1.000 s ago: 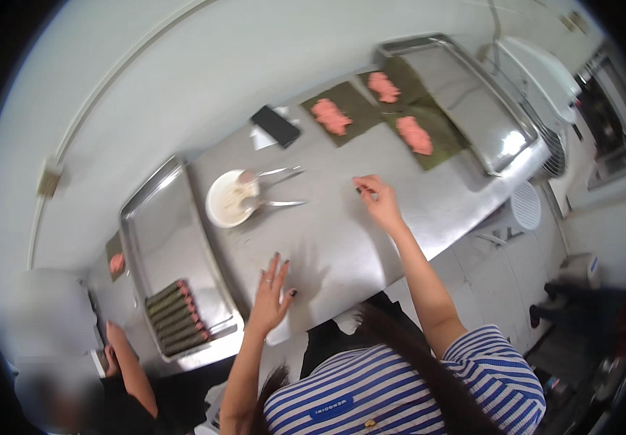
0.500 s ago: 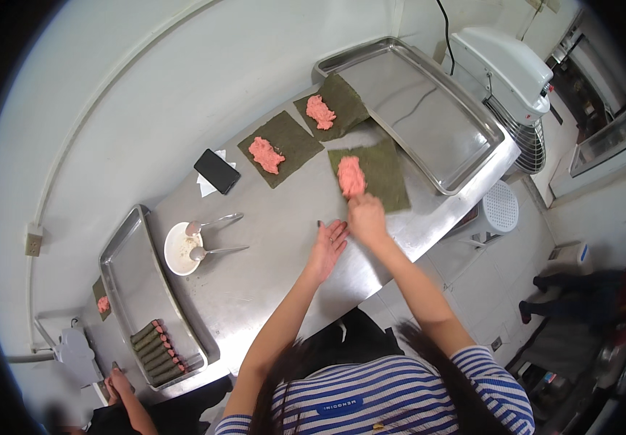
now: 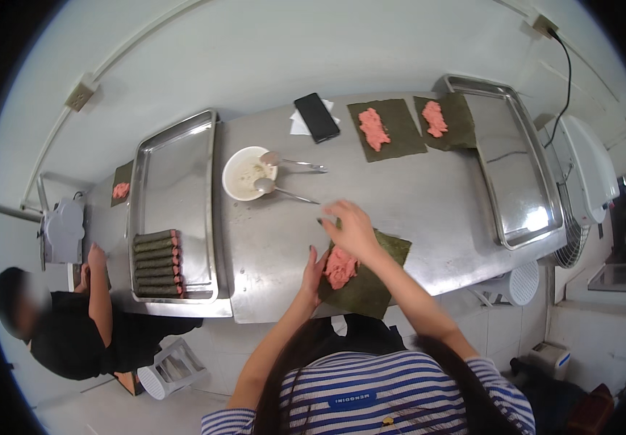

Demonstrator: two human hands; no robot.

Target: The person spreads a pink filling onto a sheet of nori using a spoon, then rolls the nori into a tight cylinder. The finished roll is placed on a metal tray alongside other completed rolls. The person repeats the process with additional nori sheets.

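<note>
The sheet [image 3: 375,293] and its pink paste [image 3: 341,270] are just right of the left hand [image 3: 313,278]; I can't tell if that hand grips. The right hand [image 3: 351,228], above them, looks loose and empty. Best press softly, keeping the paste even.

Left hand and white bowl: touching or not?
Apart. The head view shows bare metal tabletop between the left hand and the white bowl.

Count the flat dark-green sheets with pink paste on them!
4: one sheet by the bare left hand, one nearest the black rectangular phone, one at the right silver metal tray, one left of the other tray.
</note>
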